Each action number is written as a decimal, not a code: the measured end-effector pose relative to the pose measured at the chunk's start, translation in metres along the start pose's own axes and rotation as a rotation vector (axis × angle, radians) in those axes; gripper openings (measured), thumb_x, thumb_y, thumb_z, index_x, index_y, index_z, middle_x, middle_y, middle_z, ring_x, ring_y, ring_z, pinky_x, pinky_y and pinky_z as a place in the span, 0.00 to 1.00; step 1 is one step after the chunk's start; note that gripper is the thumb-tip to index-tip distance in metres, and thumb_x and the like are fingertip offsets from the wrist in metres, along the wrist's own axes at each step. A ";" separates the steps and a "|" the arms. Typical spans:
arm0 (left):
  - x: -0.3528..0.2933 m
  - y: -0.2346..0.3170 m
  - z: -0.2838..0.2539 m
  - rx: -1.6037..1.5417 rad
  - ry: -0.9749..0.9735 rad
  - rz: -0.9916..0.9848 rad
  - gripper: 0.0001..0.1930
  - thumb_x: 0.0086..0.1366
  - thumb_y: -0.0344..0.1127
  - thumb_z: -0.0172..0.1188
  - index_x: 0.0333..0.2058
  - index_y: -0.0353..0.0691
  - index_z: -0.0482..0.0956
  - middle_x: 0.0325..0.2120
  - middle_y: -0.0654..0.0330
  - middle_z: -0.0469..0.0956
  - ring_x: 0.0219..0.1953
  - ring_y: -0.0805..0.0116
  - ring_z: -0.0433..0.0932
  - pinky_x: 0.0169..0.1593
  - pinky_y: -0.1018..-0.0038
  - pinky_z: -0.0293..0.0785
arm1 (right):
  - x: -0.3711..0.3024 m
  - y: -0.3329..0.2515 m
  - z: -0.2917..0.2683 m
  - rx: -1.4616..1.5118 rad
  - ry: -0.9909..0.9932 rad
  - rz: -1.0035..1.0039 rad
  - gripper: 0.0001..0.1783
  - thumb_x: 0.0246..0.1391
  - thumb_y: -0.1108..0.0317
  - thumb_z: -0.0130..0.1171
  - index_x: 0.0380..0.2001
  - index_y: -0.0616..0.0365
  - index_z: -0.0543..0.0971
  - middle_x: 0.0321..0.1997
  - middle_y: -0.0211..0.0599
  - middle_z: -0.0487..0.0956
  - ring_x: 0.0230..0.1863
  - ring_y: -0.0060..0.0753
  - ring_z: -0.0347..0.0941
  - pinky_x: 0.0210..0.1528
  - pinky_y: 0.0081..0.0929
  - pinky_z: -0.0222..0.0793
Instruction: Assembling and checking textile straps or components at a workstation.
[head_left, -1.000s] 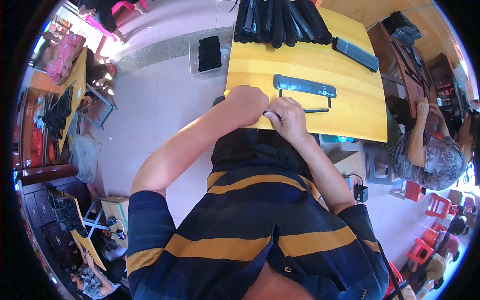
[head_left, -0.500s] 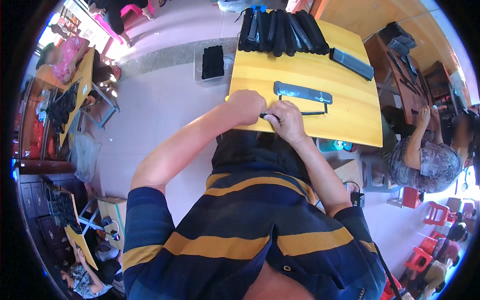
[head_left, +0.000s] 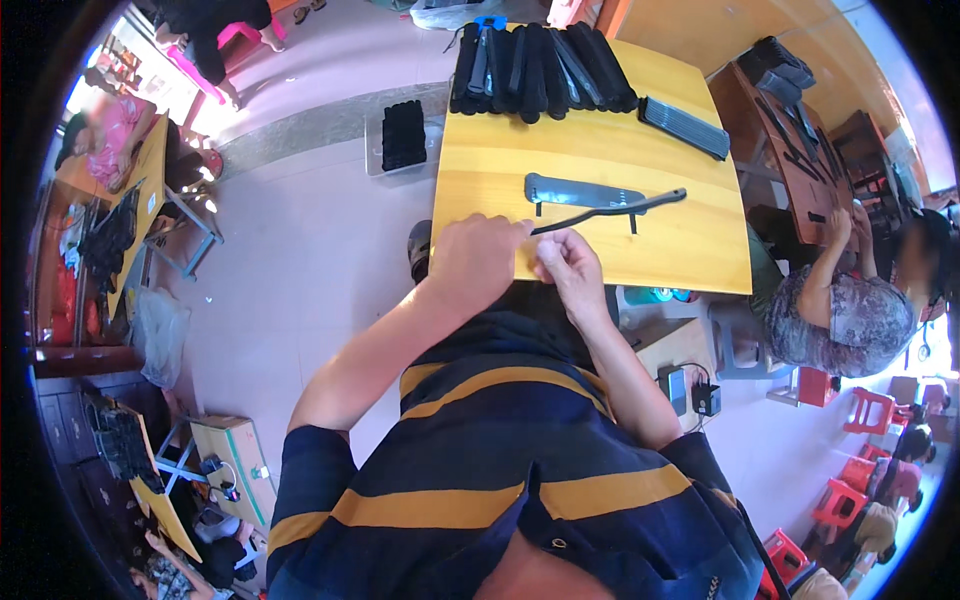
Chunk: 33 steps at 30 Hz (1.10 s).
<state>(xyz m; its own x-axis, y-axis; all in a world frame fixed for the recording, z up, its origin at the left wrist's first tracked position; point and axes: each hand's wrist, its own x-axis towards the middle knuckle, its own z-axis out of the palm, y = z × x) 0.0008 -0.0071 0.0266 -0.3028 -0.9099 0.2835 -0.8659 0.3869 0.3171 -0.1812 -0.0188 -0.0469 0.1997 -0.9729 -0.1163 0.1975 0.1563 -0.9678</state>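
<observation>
A thin black strip (head_left: 610, 212) slants over the yellow table, its far end rounded with a small hole. Its near end meets the fingertips of my left hand (head_left: 475, 258), which is closed on it. Just to the right, my right hand (head_left: 572, 272) is pinched closed below the strip; whatever sits in the pinch is too small to make out. Beyond both hands lies a flat dark grey panel (head_left: 580, 190) with rounded ends. Two short black tabs stick out from its near edge, and the strip crosses over its right part.
Along the back of the yellow table (head_left: 690, 260) lie several long black pieces (head_left: 540, 70) and a stack of grey strips (head_left: 685, 128). On the floor to the left, a clear bin (head_left: 375, 160) holds black pieces. A co-worker (head_left: 850, 310) sits at a brown table on the right.
The black strip, low between my hands and beside the panel before, now slants up across the panel. My right hand has dropped slightly away from the left. The view has shifted a little.
</observation>
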 end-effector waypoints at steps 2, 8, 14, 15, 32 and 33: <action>0.000 0.009 0.002 -0.031 0.032 0.017 0.14 0.66 0.31 0.55 0.46 0.48 0.86 0.28 0.55 0.84 0.31 0.54 0.83 0.35 0.57 0.78 | 0.002 0.002 0.002 -0.058 0.021 0.003 0.13 0.69 0.60 0.63 0.42 0.60 0.78 0.30 0.25 0.78 0.29 0.14 0.71 0.32 0.15 0.69; 0.000 0.003 0.005 -0.152 0.010 -0.002 0.12 0.66 0.32 0.56 0.44 0.48 0.87 0.26 0.56 0.83 0.31 0.52 0.83 0.34 0.57 0.77 | 0.003 -0.001 0.003 -0.137 0.020 -0.063 0.14 0.71 0.60 0.59 0.43 0.63 0.79 0.31 0.29 0.80 0.31 0.17 0.75 0.35 0.18 0.72; 0.004 -0.022 0.006 -0.420 -0.193 -0.112 0.16 0.65 0.25 0.52 0.45 0.43 0.88 0.25 0.53 0.83 0.29 0.57 0.84 0.36 0.64 0.79 | 0.002 -0.013 -0.004 -0.285 -0.119 -0.061 0.14 0.73 0.62 0.54 0.43 0.65 0.78 0.31 0.30 0.82 0.31 0.19 0.78 0.37 0.22 0.76; 0.004 -0.027 0.008 -0.423 -0.197 -0.117 0.16 0.65 0.25 0.52 0.45 0.43 0.88 0.25 0.53 0.83 0.29 0.57 0.84 0.36 0.64 0.79 | 0.002 -0.014 -0.006 -0.280 -0.163 -0.039 0.14 0.74 0.62 0.53 0.44 0.64 0.78 0.31 0.31 0.82 0.33 0.20 0.79 0.38 0.23 0.77; -0.002 -0.014 0.003 -0.417 -0.025 -0.002 0.14 0.61 0.29 0.63 0.47 0.41 0.85 0.32 0.51 0.84 0.35 0.52 0.85 0.41 0.61 0.80 | -0.003 -0.006 0.002 -0.022 -0.126 0.109 0.10 0.71 0.68 0.54 0.39 0.62 0.82 0.31 0.33 0.85 0.30 0.21 0.81 0.37 0.20 0.77; -0.004 -0.011 0.007 -0.408 -0.016 0.001 0.13 0.58 0.30 0.66 0.44 0.40 0.86 0.32 0.52 0.84 0.35 0.50 0.84 0.40 0.61 0.80 | -0.006 -0.006 0.002 -0.053 -0.095 0.095 0.09 0.70 0.70 0.55 0.39 0.62 0.82 0.32 0.33 0.86 0.30 0.20 0.81 0.36 0.20 0.78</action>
<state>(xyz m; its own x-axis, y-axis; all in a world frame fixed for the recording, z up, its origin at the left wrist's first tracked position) 0.0087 -0.0088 0.0160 -0.3128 -0.9104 0.2706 -0.6376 0.4125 0.6507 -0.1813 -0.0139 -0.0398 0.3060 -0.9331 -0.1888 0.1230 0.2354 -0.9641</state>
